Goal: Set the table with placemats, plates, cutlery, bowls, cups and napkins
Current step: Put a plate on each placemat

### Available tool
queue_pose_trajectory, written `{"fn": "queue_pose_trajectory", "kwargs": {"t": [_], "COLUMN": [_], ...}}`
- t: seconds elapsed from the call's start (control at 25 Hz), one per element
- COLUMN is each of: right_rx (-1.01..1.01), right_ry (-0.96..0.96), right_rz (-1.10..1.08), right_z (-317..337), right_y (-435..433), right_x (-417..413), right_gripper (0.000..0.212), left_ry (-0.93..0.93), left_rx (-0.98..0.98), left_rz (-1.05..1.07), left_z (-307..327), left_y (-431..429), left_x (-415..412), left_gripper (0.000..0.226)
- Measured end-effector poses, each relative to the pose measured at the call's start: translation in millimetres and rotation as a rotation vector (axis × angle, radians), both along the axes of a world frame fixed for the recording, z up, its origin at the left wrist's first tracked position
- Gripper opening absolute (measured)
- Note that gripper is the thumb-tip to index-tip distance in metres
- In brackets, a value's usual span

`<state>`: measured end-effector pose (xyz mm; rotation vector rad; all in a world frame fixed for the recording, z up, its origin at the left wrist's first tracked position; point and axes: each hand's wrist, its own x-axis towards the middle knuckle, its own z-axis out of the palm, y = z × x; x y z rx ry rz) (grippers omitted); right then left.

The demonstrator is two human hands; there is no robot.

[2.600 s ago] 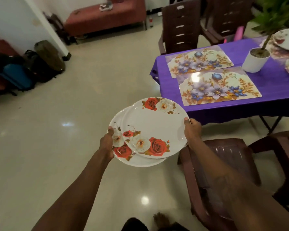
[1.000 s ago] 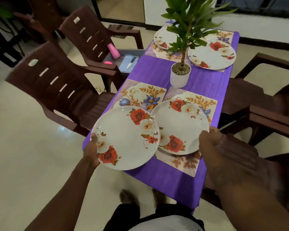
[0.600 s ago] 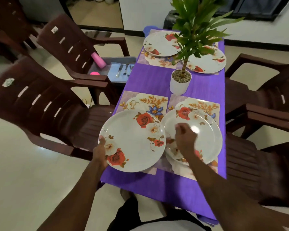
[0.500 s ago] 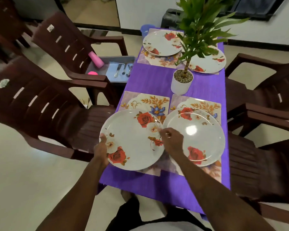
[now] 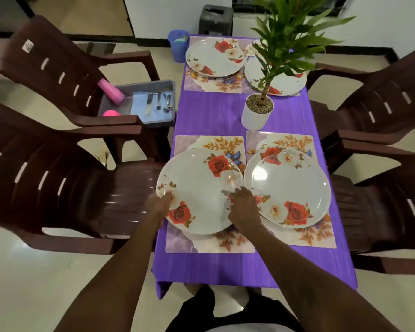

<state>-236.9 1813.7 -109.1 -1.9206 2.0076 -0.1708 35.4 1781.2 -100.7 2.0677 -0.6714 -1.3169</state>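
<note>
Two white rose-patterned plates are at the near end of the purple table (image 5: 216,269). The near left plate (image 5: 197,188) is over its floral placemat (image 5: 209,243). My left hand (image 5: 159,203) grips its left rim and my right hand (image 5: 243,207) holds its right rim. The near right plate (image 5: 288,185) lies on its own placemat (image 5: 321,236), free of my hands. Two more plates (image 5: 215,57) (image 5: 285,80) rest on placemats at the far end.
A potted plant in a white pot (image 5: 256,113) stands mid-table. Brown plastic chairs line both sides. On the far left chair (image 5: 58,65) a grey tray (image 5: 139,104) holds cutlery, a blue napkin and pink cups. A blue bucket (image 5: 177,45) is on the floor.
I carried two plates to the table. My right hand set one on the right placemat, let go, and moved to the right rim of the left plate, which came down over its placemat.
</note>
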Motion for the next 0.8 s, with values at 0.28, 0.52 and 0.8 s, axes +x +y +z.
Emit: {"fn": "queue_pose_trajectory", "kwargs": {"t": [0.28, 0.52, 0.8], "right_rx": [0.064, 0.007, 0.000], "right_ry": [-0.178, -0.167, -0.181], "right_rz": [-0.151, -0.216, -0.142], "right_z": [15.9, 23.0, 20.4], "right_y": [6.6, 4.0, 14.2], "right_x": [0.6, -0.6, 7.9], "right_gripper": [0.060, 0.045, 0.055], "left_ry": [-0.415, -0.439, -0.619], "left_rx": [-0.028, -0.001, -0.149], "left_rz": [-0.446, -0.516, -0.660], "left_z": [3.6, 3.0, -22.1], "left_y": [-12.0, -26.1, -18.9], "left_x": [4.7, 4.0, 1.9], "left_gripper": [0.048, 0.049, 0.055]}}
